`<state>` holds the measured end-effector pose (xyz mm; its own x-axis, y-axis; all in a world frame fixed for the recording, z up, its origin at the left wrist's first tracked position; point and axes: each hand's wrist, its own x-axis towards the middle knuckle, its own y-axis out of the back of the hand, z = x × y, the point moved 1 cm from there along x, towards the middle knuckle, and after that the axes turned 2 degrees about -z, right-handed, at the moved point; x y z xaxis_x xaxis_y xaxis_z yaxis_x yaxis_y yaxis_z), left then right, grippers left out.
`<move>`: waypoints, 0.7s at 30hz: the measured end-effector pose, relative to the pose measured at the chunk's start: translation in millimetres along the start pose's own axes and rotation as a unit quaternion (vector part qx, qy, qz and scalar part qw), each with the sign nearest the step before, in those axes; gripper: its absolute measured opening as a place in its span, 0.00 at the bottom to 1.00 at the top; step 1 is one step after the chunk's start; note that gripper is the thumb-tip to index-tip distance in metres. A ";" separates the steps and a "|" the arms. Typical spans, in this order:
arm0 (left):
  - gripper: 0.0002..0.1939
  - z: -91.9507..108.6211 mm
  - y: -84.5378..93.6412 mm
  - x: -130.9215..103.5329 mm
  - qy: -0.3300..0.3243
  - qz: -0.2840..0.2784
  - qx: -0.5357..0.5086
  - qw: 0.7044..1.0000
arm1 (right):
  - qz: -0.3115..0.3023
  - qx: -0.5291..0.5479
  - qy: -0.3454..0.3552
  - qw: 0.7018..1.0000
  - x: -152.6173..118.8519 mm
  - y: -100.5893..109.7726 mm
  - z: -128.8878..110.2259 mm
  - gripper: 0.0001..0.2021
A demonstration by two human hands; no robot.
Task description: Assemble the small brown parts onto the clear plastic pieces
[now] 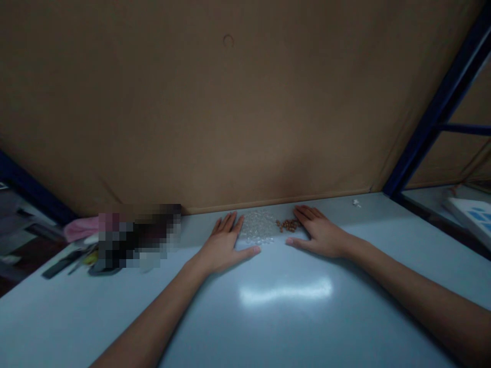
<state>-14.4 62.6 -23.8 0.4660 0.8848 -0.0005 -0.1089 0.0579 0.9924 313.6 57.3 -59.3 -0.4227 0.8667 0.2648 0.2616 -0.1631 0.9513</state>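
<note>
I'm resting left hand (222, 246) and right hand (321, 235) splayed, gripping nothing visible, flanking clear bits (259, 226) and brown beads (289, 225); going gently should limit scattering.

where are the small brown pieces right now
In the head view, the small brown pieces lie on the table, just right of centre, between the clear pieces and the right hand.

One left hand (222, 246) and one right hand (320, 234), bare, lie palm-down, thumbs (247, 252) spread inward, forearms (163, 313) converging forward.
</note>
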 end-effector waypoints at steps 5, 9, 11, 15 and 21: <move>0.62 1.3 1.1 -0.3 0.001 -0.004 -0.006 1.000 | 0.005 -0.002 0.004 1.000 -0.5 -1.9 1.4 0.54; 0.63 2.2 2.3 -0.4 0.005 -0.009 -0.004 1.000 | 0.000 -0.007 0.000 1.000 -0.4 1.0 -0.3 0.55; 0.64 2.6 2.5 -0.4 0.007 -0.008 -0.003 1.000 | -0.004 -0.010 -0.002 1.000 -0.3 2.6 -1.4 0.55; 0.65 4.4 2.9 -0.5 0.010 0.001 -0.017 1.000 | -0.007 -0.008 0.000 1.000 -0.2 3.7 -1.9 0.56; 0.53 6.1 14.9 -2.2 -0.021 0.111 -0.065 0.991 | -0.009 -0.006 -0.003 1.000 0.1 1.9 -0.9 0.55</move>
<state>-11.7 58.7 -8.2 0.4532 0.8627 0.2244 -0.3237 -0.0753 0.9432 313.3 56.7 -57.3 -0.4224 0.8719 0.2477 0.2446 -0.1535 0.9574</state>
